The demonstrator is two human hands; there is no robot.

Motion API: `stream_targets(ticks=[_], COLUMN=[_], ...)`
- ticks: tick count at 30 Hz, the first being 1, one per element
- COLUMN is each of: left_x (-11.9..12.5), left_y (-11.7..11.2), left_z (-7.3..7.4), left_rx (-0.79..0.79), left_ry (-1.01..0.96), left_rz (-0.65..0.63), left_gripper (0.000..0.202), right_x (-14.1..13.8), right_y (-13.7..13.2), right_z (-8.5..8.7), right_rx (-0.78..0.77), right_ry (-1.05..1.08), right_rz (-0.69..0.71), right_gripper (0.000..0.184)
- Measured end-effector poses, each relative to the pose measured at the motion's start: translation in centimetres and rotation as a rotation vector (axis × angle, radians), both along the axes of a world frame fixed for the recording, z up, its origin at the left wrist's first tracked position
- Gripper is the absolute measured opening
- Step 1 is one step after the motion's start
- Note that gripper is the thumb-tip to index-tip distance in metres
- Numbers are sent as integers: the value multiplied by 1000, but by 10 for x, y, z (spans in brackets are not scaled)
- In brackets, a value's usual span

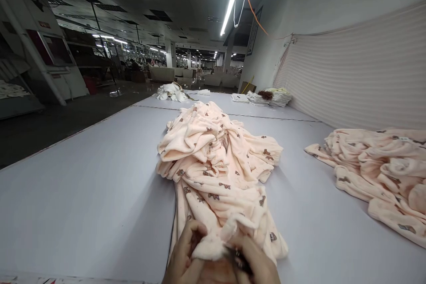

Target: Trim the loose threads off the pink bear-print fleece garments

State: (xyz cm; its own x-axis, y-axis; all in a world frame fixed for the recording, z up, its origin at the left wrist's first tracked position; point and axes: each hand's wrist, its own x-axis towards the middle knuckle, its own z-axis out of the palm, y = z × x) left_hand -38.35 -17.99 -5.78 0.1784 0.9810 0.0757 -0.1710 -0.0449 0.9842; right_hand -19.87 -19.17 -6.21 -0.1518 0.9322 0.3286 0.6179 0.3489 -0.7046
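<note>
A heap of pale peach fleece garments (213,155) with a small brown animal print lies in front of me on the table. At its near end, my left hand (186,250) pinches a folded edge of the fleece between thumb and fingers. Close beside it, my right hand (254,259) is curled around dark thread snips (238,258), whose tips point left at the same bit of fleece. The snips are smeared by motion, so I cannot tell whether the blades touch the cloth. Part of the right hand's fingers is hidden.
More of the same printed fleece (382,177) is piled on the right. The pale table (83,199) has white cloth scraps (171,92) and stacked papers (259,98) at its far end. A striped cloth (349,66) hangs along the right wall.
</note>
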Motion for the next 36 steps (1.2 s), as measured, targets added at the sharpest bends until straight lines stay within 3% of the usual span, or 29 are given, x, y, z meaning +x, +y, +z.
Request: stream_targets(ticks=[3, 6, 9, 13, 16, 20, 23, 25, 29, 32, 36], left_x=[-6, -11, -9, -2, 0, 0, -2, -7, -17, -9, 13], left_y=[10, 19, 21, 20, 23, 25, 24, 26, 49, 82, 131], left_z=[10, 17, 23, 27, 26, 24, 25, 26, 17, -3, -37], left_rx=[-298, -457, -489, -442, -376, -404, -401, -337, 47, 196, 292], left_ry=[-14, -173, -308, -421, -421, -409, -355, -205, 270, 437, 511], left_rz=[-192, -167, -180, -247, -304, -358, -351, -367, -266, -256, -257], left_gripper=[22, 25, 23, 20, 21, 22, 22, 22, 24, 30, 39], right_x=[5, 9, 11, 6, 2, 3, 6, 9, 11, 10, 7], right_y=[16, 27, 21, 5, 3, 6, 7, 8, 17, 39, 91], right_z=[10, 24, 33, 30, 24, 23, 24, 24, 17, 3, -20], right_rx=[44, -15, -22, 136, 194, 137, 177, 138, -26, -71, -114], right_ry=[38, 2, -16, -86, -201, -219, -231, -161, 39, 90, 187], right_rz=[-82, -146, -66, -33, -110, -47, -52, -76, -132, -195, -302], right_gripper=[25, 15, 9, 26, 21, 21, 22, 18, 21, 33, 35])
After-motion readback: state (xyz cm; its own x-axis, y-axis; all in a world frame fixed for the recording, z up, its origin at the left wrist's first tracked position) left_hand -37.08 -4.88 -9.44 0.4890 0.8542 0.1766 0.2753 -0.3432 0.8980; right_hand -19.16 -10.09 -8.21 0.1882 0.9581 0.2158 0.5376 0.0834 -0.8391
